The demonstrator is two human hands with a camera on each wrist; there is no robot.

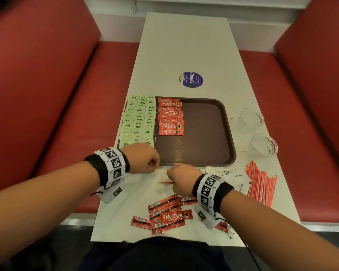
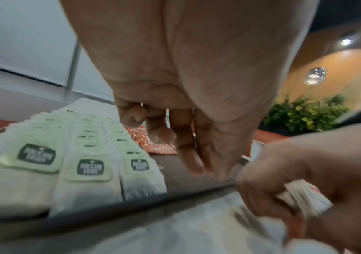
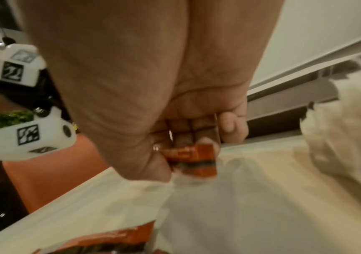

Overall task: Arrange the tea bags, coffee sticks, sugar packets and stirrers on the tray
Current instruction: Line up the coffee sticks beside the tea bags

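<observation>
Nearest, just behind the right hand: a loose heap of red coffee sticks, thin, shiny, long, one reading "NESCAFE CLASSIC", others showing barcodes. Right hand curled, fingers and thumb pinching a small bunch of red coffee sticks over the white table. Left hand just beside it, at the near edge of the brown tray, fingers loosely curled and hanging down; holding anything or not, cannot tell. To the right of the right hand: white paper sugar packets, then a flat pile of thin red-and-white stirrers. Ahead of the left hand, on the tray: three neat rows of soft, pale green tea bags, dark tags reading "McCoy". Beside those, ahead of both hands: a tidy row of red "NESCAFE CLASSIC" packs. Farther right, off the tray: two clear bumpy glass cups. Far ahead: a round purple sticker saying "ClayGo". Red padded seats on both sides.
</observation>
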